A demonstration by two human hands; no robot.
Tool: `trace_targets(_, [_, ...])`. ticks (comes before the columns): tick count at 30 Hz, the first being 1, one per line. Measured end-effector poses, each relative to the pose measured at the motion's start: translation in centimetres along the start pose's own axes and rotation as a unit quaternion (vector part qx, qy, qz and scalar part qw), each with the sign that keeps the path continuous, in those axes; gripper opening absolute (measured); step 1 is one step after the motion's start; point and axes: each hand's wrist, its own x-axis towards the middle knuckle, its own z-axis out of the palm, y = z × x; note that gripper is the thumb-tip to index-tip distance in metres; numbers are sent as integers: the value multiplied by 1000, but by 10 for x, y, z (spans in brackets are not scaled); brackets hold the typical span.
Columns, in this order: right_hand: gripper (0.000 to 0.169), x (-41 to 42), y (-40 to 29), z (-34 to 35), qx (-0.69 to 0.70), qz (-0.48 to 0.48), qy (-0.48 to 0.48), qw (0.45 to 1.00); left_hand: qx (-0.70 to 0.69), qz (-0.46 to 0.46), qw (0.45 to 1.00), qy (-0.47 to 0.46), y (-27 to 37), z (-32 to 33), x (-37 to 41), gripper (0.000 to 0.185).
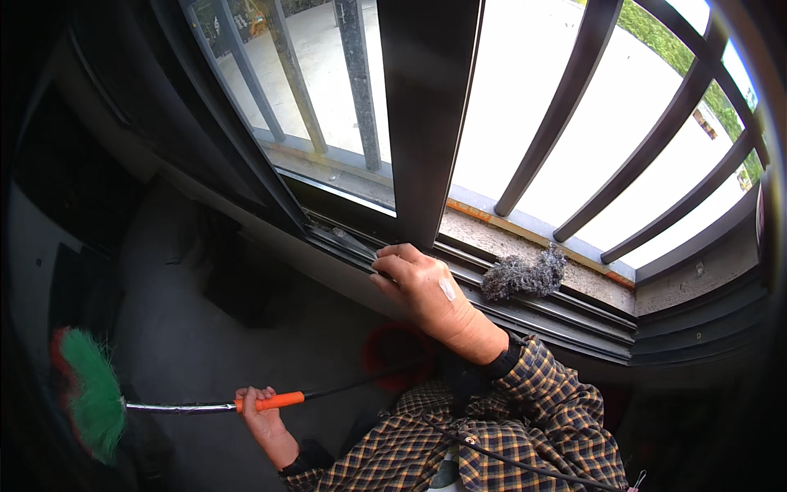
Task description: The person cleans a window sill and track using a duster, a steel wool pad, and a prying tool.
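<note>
My left hand grips the orange sleeve of a long-handled broom, whose green bristle head is at the far left. Over the sliding window's track my right hand is lowered, fingers bent, a white patch on its back. A thin, pale, flat piece lies along the track at its fingertips; whether it is a blade or a scrap I cannot tell. The fingers seem to pinch its end. To the right of this hand, a tangled grey clump of metal scouring wool or fluff rests on the track and sill.
A dark window frame stands upright beyond my right hand. Metal bars cross the opening outside. Below the sill, a red round container sits in shadow near the broom's dark pole. A black cord crosses my checked shirt.
</note>
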Motion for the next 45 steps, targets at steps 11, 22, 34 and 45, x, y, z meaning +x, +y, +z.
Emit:
trace_targets(11, [17, -110, -34, -124, -18, 88, 23, 996, 120, 135, 962, -206, -6, -8, 4, 26])
trace_targets(22, [23, -213, -77, -244, -310, 321, 324, 834, 96, 34, 952, -287, -35, 44, 38, 22])
trace_targets(34, [35, -200, -13, -290, -478, 303, 52, 823, 131, 78, 934, -323, -46, 92, 8, 20])
trace_targets(45, [22, -255, 20, -250, -359, 393, 196, 824, 200, 98, 907, -358, -50, 82, -6, 28])
